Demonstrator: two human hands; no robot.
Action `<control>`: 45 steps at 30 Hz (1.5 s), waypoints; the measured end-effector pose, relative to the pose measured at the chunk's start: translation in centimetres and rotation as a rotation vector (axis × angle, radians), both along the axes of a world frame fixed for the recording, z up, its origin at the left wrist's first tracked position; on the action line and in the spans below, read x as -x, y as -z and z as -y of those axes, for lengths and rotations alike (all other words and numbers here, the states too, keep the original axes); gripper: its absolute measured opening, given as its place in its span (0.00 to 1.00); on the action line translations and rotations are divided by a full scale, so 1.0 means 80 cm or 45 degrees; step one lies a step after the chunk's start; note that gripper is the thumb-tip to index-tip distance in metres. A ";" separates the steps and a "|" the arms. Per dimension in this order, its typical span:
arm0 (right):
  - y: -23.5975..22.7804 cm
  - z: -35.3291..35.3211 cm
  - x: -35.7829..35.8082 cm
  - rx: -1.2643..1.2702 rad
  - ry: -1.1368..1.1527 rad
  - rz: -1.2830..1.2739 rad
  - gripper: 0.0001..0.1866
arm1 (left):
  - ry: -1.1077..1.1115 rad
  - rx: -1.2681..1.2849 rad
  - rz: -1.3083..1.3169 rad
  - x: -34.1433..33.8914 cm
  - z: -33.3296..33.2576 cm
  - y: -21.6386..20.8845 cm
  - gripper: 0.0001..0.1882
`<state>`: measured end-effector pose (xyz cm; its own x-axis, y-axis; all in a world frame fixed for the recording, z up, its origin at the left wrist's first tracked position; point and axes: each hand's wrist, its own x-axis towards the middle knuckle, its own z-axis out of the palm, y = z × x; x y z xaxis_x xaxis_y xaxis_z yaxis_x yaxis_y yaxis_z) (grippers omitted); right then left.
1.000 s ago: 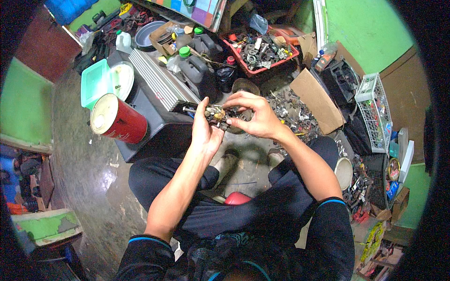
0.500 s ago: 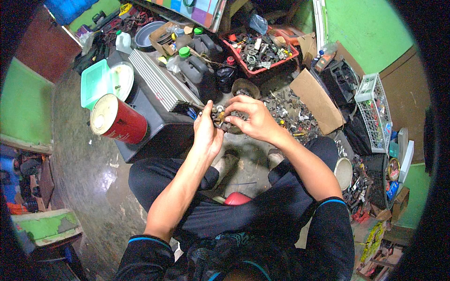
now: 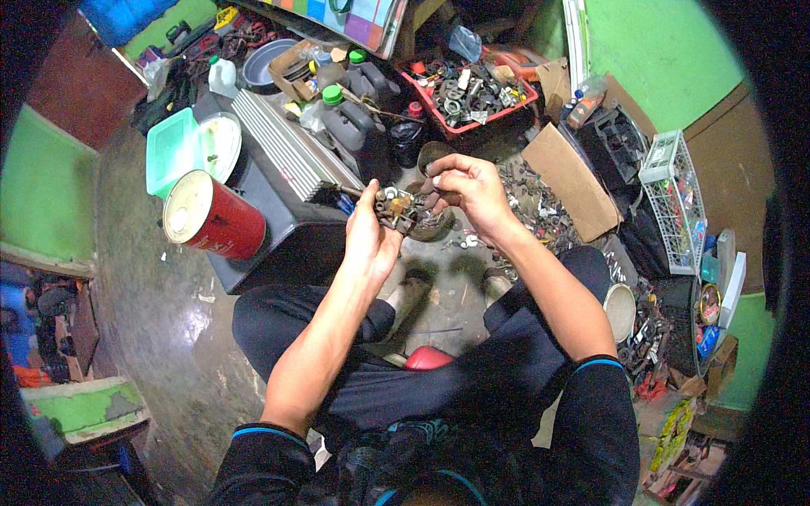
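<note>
My left hand [image 3: 369,234] is cupped palm up around a small heap of mixed metal hardware [image 3: 395,208], which looks like nuts and bolts. Just to its right, my right hand [image 3: 471,187] hovers with thumb and fingers drawn together. Whatever its fingertips hold, if anything, is too small to make out. Below and between the hands sits a round container of small parts [image 3: 432,224], partly covered by them. A second rounded dish [image 3: 434,154] shows behind my right fingers. Loose hardware [image 3: 540,202] lies scattered over the floor to the right.
On a dark box [image 3: 287,223] at left stand a red can [image 3: 228,221] and a ribbed metal panel [image 3: 295,152]. Dark jugs [image 3: 350,126] and a red crate [image 3: 485,125] of parts are beyond. Cardboard [image 3: 567,181] and a white basket [image 3: 671,198] stand right.
My right hand has lifted out of the heap in my left palm and moved right, its fingers now pinched. More of the heap shows. The left hand has barely moved.
</note>
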<state>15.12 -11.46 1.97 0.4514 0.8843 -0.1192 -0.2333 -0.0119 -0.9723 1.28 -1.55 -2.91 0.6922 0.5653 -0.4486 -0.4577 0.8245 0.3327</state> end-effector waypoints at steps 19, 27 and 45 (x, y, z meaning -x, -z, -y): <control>0.004 0.004 0.022 0.136 -0.152 1.351 0.14 | -0.094 -0.213 -0.170 -0.001 0.017 -0.004 0.08; 0.009 0.004 0.025 0.135 -0.044 1.186 0.11 | -0.112 -0.182 -0.129 -0.002 0.014 -0.012 0.08; 0.135 -0.037 -0.075 0.623 0.144 0.534 0.10 | -0.244 -0.088 -0.078 0.008 -0.020 -0.017 0.10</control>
